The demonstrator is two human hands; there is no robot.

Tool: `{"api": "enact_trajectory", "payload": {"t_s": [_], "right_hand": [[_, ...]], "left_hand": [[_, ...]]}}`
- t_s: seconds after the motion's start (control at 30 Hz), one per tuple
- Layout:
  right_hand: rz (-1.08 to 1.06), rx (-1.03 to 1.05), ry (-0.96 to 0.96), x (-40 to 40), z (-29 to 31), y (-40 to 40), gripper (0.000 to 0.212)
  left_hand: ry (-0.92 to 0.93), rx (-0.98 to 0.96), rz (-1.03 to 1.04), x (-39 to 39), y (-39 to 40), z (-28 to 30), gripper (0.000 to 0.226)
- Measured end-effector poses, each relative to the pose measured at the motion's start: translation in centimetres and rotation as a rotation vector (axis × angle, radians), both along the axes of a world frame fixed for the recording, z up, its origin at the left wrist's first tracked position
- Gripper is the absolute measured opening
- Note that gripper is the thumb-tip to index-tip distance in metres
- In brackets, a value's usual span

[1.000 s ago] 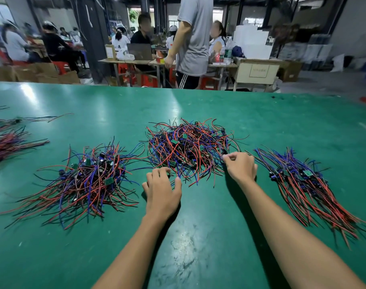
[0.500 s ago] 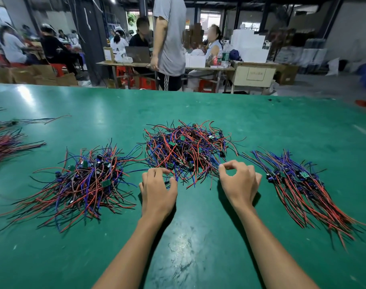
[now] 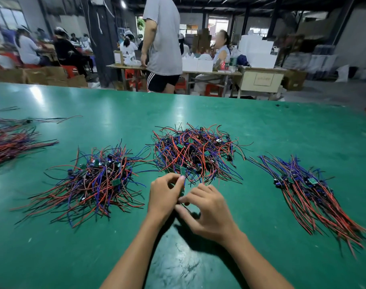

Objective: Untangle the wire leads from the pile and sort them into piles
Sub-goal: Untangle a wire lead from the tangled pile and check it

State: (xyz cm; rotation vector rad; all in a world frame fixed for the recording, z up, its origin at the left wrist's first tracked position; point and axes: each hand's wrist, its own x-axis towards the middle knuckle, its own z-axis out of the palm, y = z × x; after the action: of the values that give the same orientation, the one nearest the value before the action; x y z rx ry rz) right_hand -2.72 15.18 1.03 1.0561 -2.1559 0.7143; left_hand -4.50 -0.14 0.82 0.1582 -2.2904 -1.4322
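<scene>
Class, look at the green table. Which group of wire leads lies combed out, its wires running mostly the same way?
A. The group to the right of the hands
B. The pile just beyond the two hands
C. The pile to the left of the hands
A: the right group has its red and blue wires lying roughly parallel, fanning toward the near right, while the middle pile and left pile are tangled heaps.
</scene>
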Motion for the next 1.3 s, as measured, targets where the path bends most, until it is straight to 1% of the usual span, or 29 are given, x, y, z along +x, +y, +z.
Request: {"api": "enact_trajectory", "payload": {"t_s": [0.03,0.07,0.1,0.17,0.2,0.23,0.3,0.33,0.37,0.47,0.57,0.63,0.67,0.7,0.73,0.77,0.87,0.9,0.93,0.97,1.03,1.07,1.1,1.2,1.3], "right_hand": [[0.056,-0.053,-0.141,0.1,-0.1,0.2,0.018],[0.085,-0.132,-0.282,0.1,-0.1,0.5,0.022],[0.059,-0.226,-0.389,-0.1,0.0,0.8,0.026],[-0.117,-0.389,-0.514,-0.8,0.0,1.3,0.032],[-0.195,-0.447,-0.579,-1.3,0.0,1.5,0.031],[-0.225,-0.517,-0.675,-1.9,0.0,1.5,0.026],[-0.180,-0.653,-0.887,-2.8,0.1,1.4,0.017],[-0.154,-0.687,-0.940,-3.1,0.2,1.4,0.017],[-0.120,-0.704,-0.963,-3.2,0.3,1.5,0.019],[0.009,-0.768,-0.991,-3.1,0.5,1.4,0.022],[0.039,-0.814,-0.979,-3.3,0.5,1.6,0.017],[0.049,-0.865,-1.001,-3.6,0.6,1.6,0.011],[0.046,-0.885,-1.014,-3.7,0.7,1.7,0.009],[0.040,-0.898,-1.024,-3.7,0.8,1.8,0.009],[0.039,-0.907,-1.037,-3.7,0.8,1.9,0.010],[0.047,-0.914,-1.053,-3.7,0.8,2.0,0.011],[0.130,-0.929,-1.113,-4.0,0.7,2.5,0.012],[0.162,-0.921,-1.137,-4.1,0.6,2.7,0.014],[0.185,-0.901,-1.167,-4.0,0.6,2.9,0.015],[0.203,-0.870,-1.202,-3.9,0.6,2.9,0.016],[0.225,-0.802,-1.251,-3.5,0.5,2.7,0.014],[0.230,-0.780,-1.259,-3.4,0.4,2.7,0.012],[0.231,-0.766,-1.254,-3.4,0.3,2.7,0.011],[0.244,-0.737,-1.232,-3.3,0.3,2.8,0.011],[0.221,-0.722,-1.222,-2.9,0.5,2.7,0.011]], "left_hand": [[0.003,0.010,-0.013,0.0,-0.1,-0.1,0.017],[0.003,0.061,-0.031,0.2,-0.2,-0.1,0.016],[0.003,0.138,-0.054,0.3,-0.2,-0.1,0.014],[0.005,0.273,-0.096,0.8,-0.3,0.2,0.011],[0.019,0.281,-0.111,0.9,-0.4,0.3,0.010],[0.038,0.260,-0.124,1.0,-0.4,0.4,0.009],[0.061,0.189,-0.144,1.2,-0.5,0.7,0.007],[0.075,0.146,-0.153,1.4,-0.5,0.7,0.004],[0.098,0.098,-0.154,1.6,-0.4,0.7,0.004],[0.189,-0.080,-0.157,2.2,0.1,0.5,0.017],[0.343,-0.381,-0.187,2.5,0.4,0.4,0.011],[0.460,-0.584,-0.145,2.6,0.4,0.6,0.008],[0.492,-0.630,-0.111,2.6,0.4,0.7,0.007],[0.502,-0.635,-0.079,2.7,0.3,0.8,0.007],[0.494,-0.606,-0.059,2.7,0.3,0.7,0.010],[0.462,-0.533,-0.061,2.9,0.4,0.7,0.013],[0.303,-0.282,-0.101,3.1,0.8,0.9,0.036],[0.266,-0.226,-0.097,3.2,1.0,1.0,0.037],[0.224,-0.149,-0.100,3.2,1.2,1.2,0.033],[0.173,-0.026,-0.113,3.2,1.3,1.4,0.026],[0.048,0.299,-0.175,3.2,1.4,2.0,0.011],[-0.018,0.432,-0.215,3.3,1.4,2.2,0.013],[-0.076,0.508,-0.251,3.3,1.5,2.3,0.017],[-0.187,0.576,-0.344,3.6,2.0,2.3,0.028],[-0.219,0.596,-0.365,3.7,2.0,2.1,0.029]]}}
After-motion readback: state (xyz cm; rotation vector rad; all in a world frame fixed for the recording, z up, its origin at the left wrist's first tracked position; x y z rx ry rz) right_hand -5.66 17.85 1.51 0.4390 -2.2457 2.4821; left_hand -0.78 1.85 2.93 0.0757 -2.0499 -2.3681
